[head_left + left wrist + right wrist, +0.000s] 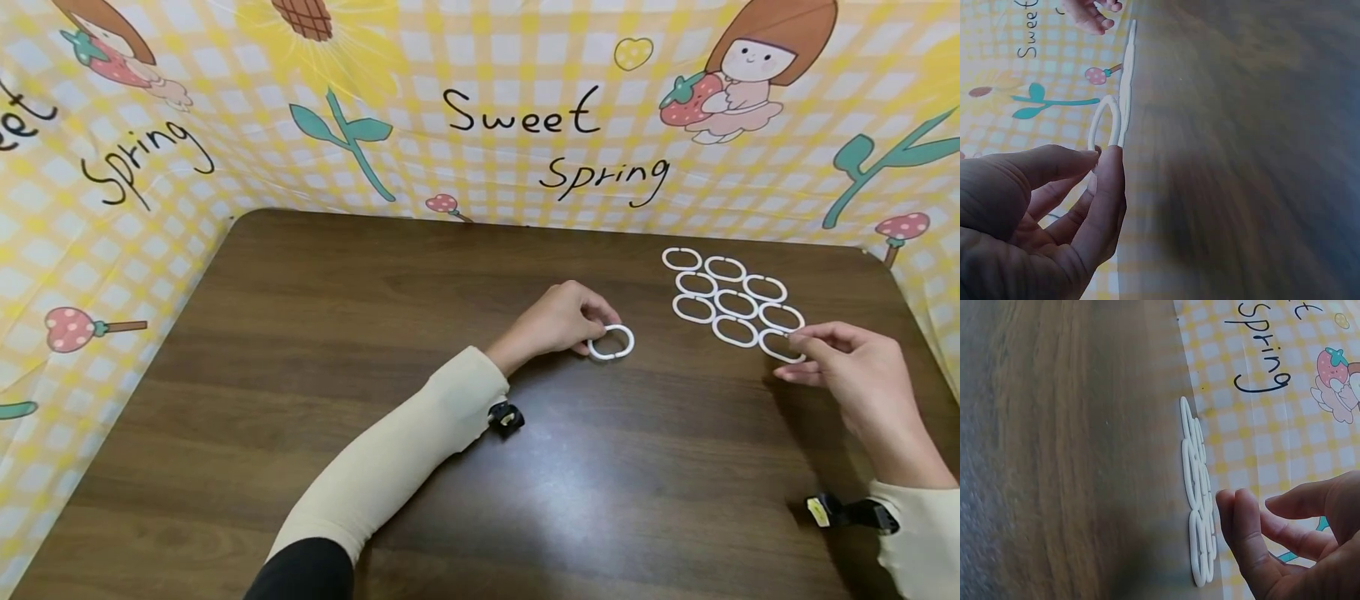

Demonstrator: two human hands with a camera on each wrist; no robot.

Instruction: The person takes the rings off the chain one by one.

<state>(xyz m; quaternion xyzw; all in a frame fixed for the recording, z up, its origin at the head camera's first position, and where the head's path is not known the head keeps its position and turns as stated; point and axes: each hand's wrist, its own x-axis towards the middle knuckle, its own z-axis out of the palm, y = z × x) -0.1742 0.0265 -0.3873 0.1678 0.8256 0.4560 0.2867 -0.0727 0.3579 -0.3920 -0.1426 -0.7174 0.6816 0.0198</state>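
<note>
My left hand [566, 321] pinches a white oval ring [630, 342] between thumb and fingers. In the left wrist view the same ring [1092, 134] stands upright from the fingertips. Several like rings [735, 304] lie flat in close rows at the table's far right. Over the nearest ring of that group [772, 354] is my right hand [870, 375], its thumb and fingers loosely bent. The right wrist view shows a gap between that thumb and the fingers [1244, 519], with nothing held; the laid rings [1197, 544] are beside them.
The brown wooden table [337, 333] runs up to a yellow checked cloth [495, 167] with printed flowers and figures behind it and at the sides. Black wrist-worn devices [506, 418] sit at both sleeve cuffs.
</note>
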